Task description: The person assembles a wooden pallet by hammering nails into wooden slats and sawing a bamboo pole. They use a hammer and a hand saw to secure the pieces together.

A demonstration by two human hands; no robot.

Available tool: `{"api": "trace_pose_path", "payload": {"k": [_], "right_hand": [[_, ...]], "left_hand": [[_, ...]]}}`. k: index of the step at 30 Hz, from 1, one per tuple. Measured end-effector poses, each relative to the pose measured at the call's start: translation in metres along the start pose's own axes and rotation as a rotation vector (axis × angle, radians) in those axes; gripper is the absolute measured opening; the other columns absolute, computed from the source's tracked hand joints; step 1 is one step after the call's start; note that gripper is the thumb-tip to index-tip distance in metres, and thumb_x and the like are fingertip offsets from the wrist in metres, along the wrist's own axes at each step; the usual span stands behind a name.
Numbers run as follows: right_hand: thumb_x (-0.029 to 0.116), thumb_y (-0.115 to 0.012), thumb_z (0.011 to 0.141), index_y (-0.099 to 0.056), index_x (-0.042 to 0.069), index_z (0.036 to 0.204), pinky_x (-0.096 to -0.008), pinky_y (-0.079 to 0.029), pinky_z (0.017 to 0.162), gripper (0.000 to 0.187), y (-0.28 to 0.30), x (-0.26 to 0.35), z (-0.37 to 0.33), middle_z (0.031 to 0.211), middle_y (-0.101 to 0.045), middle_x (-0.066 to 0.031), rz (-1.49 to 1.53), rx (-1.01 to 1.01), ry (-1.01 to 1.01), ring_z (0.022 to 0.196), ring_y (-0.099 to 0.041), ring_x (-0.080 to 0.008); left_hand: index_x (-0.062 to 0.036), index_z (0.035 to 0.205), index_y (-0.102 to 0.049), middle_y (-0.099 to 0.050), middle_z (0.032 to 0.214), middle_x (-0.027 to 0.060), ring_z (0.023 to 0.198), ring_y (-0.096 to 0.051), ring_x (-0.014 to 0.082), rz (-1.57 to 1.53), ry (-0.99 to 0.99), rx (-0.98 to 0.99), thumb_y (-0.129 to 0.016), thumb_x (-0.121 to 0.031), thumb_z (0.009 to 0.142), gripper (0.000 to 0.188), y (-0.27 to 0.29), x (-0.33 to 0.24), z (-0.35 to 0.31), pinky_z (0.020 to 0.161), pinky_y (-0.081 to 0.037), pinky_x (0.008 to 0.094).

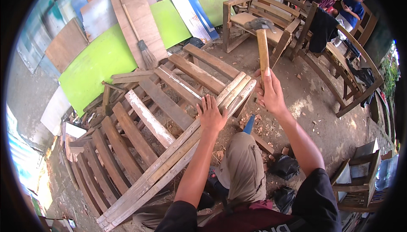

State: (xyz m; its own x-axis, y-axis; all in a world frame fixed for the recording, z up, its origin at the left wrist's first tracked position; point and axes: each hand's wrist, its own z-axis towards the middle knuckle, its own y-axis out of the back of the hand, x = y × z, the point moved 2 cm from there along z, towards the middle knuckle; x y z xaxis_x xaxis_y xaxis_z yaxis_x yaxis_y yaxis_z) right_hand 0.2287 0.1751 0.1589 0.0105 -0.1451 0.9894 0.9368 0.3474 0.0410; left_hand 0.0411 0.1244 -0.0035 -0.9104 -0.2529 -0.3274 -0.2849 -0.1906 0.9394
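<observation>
My right hand [271,92] grips the lower end of the wooden handle of a claw hammer [263,51], raised with its metal head uppermost. My left hand [211,115] lies on a slatted wooden piece of furniture [157,179], fingers apart, pressing on the long rail near its right end. Several brown slats run away from that rail, and one slat [148,117] carries worn white paint. Between the hammer and the furniture there is a gap. A blue pointed thing [249,124], whose kind I cannot tell, sticks up beside my knee.
A wooden bench [271,9] stands at the back right, near another bench frame [324,79]. Two people [339,5] sit beyond it. Green panels [97,64] and a broom [146,54] lean at the back left. Black bags [285,167] and wood chips litter the ground.
</observation>
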Motion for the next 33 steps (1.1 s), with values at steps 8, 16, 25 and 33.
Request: {"api": "trace_pose_path", "payload": {"k": [8,16,25,33], "right_hand": [[0.048,-0.037,0.112,-0.053,0.001,0.098,-0.0305,-0.038,0.042,0.052,0.012,-0.058,-0.025,0.064,-0.043,0.0016,-0.259,0.082,-0.557,0.046,-0.042,-0.0095],[0.044,-0.026,0.114,-0.047,0.005,0.101,-0.0233,-0.035,0.037,0.046,0.001,0.019,0.014,0.065,-0.039,0.0048,-0.001,-0.027,0.280,0.046,-0.036,-0.0054],[0.046,-0.032,0.113,-0.056,0.001,0.101,-0.0291,-0.043,0.046,0.052,-0.008,-0.045,-0.053,0.068,-0.049,-0.0008,-0.336,0.052,-0.418,0.051,-0.048,-0.0098],[0.045,-0.034,0.113,-0.049,0.004,0.102,-0.0283,-0.038,0.049,0.045,-0.019,0.025,-0.003,0.068,-0.046,0.0024,-0.091,-0.050,0.280,0.056,-0.044,-0.0083]], "left_hand": [[0.0015,0.156,-0.035,-0.030,0.166,0.0191,0.157,-0.020,0.0347,-0.034,-0.029,-0.031,-0.044,-0.054,0.101,0.079,0.001,-0.007,0.006,0.127,-0.011,0.0557],[0.0004,0.157,-0.035,-0.030,0.166,0.0186,0.157,-0.020,0.0346,-0.012,-0.023,-0.027,-0.045,-0.054,0.100,0.079,-0.002,-0.002,0.008,0.127,-0.011,0.0558],[-0.0007,0.158,-0.034,-0.026,0.169,0.0152,0.157,-0.018,0.0318,-0.025,-0.016,0.031,-0.043,-0.054,0.100,0.079,0.005,-0.012,0.009,0.127,-0.010,0.0542],[-0.0012,0.157,-0.036,-0.026,0.169,0.0143,0.158,-0.017,0.0305,-0.013,-0.002,0.012,-0.042,-0.054,0.099,0.079,0.002,-0.006,0.009,0.128,-0.008,0.0536]]}}
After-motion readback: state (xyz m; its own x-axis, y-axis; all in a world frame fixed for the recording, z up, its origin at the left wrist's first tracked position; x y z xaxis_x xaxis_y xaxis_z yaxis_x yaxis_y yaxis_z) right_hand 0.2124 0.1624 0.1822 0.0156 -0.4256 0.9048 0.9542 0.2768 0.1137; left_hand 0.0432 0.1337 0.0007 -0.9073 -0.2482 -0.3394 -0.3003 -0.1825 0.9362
